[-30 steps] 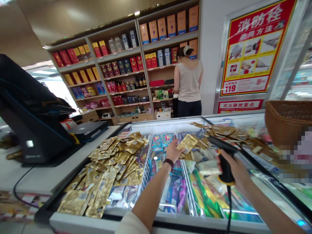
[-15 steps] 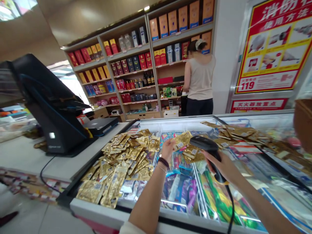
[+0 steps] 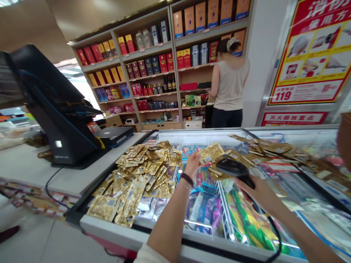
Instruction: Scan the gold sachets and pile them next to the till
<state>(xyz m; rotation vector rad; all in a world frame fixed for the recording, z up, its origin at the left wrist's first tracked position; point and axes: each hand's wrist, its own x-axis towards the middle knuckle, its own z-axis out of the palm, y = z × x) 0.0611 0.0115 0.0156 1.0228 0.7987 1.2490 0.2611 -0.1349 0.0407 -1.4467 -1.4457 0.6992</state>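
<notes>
A gold foil packet with a pale label is pinched in my left hand, above the glass-topped freezer. My right hand is wrapped around a black barcode scanner, its head close to the packet's lower right side. From the scanner's handle a black cable hangs down past my right wrist. To the left of my left hand lies a large heap of gold packets. More gold packets lie spread on the glass at the right. Several others are partly hidden behind the scanner.
Wire baskets with colourful packaged goods show through the glass. A black checkout terminal stands on the counter at left. Beyond the freezer, a person faces shelves of boxes. A red safety poster hangs at right.
My left hand and its packet have shifted slightly right and up. The scanner has moved a little right and down, and its cable now curves farther right. The camera view has shifted slightly.
</notes>
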